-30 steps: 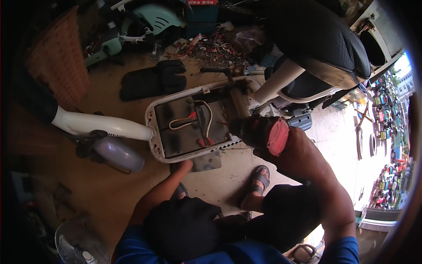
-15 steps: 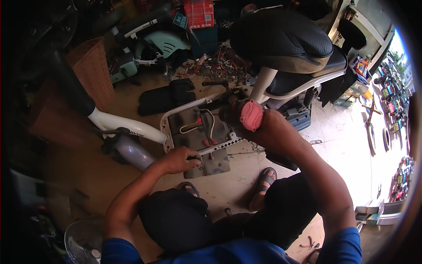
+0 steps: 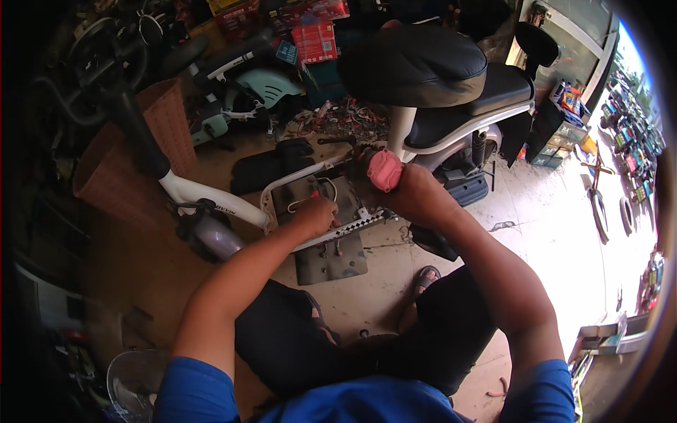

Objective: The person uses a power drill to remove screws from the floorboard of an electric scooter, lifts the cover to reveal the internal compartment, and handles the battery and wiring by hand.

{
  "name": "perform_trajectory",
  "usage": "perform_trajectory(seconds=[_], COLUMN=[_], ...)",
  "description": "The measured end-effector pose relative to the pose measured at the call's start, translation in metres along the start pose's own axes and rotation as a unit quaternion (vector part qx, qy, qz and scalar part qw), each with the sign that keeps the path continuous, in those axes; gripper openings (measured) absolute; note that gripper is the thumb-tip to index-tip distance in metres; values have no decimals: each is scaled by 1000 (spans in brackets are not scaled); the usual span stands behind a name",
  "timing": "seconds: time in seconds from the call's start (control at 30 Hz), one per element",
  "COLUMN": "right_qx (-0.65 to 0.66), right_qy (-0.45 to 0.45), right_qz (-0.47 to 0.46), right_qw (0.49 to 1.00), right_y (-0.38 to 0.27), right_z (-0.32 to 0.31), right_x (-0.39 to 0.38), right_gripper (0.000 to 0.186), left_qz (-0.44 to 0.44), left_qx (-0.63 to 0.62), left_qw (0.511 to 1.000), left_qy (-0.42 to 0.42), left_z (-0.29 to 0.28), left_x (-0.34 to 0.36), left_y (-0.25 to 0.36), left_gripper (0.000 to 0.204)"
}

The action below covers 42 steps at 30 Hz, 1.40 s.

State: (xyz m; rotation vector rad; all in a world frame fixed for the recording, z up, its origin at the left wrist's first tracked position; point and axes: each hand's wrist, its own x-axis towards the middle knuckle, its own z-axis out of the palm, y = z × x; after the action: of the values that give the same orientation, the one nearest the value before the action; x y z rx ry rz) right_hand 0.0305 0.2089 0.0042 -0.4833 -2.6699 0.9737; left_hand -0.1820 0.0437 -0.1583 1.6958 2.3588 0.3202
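Observation:
A white electric scooter stands in front of me with its floor compartment open, wires showing inside. My left hand rests on the near rim of that compartment, fingers curled around something small I cannot make out. My right hand grips a power tool with a pink-red rear cap, its front pointed at the compartment's right end. The black scooter seat is raised above the tool.
A dark floor panel lies on the concrete below the scooter. A brown wicker basket sits on the scooter's front. A mint-green scooter body, red boxes and scrap clutter stand behind. A fan is at lower left. My sandalled foot is near the panel.
My view has tilted up and closer to the scooter. My left hand moved from my knee up to the compartment rim. The tool stayed at the compartment's right end.

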Motion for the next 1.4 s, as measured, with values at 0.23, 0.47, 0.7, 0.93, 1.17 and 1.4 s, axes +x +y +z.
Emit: perform_trajectory(seconds=[0.23,0.47,0.7,0.93,1.17,1.4], right_qx=[-32,-24,-20,79,59,71], right_qy=[-8,28,52,34,-53,-58], right_qz=[-16,-6,-30,-28,45,35], right_qw=[999,999,998,996,996,995], right_y=[10,34,39,71,87,82], right_z=[3,-10,10,29,34,34], right_x=[-6,-12,0,4,10,10], right_gripper=[33,26,20,28,28,29], left_qz=[54,265,270,329,340,347], left_qx=[78,147,260,259,252,257], left_qw=[989,951,918,901,898,895], left_qy=[-111,-60,-131,-113,-117,-114], left_z=[21,15,45,39,30,21], left_x=[13,21,20,21,24,21], left_y=[-4,10,-25,-20,-21,-25], left_gripper=[15,7,20,14,11,10])
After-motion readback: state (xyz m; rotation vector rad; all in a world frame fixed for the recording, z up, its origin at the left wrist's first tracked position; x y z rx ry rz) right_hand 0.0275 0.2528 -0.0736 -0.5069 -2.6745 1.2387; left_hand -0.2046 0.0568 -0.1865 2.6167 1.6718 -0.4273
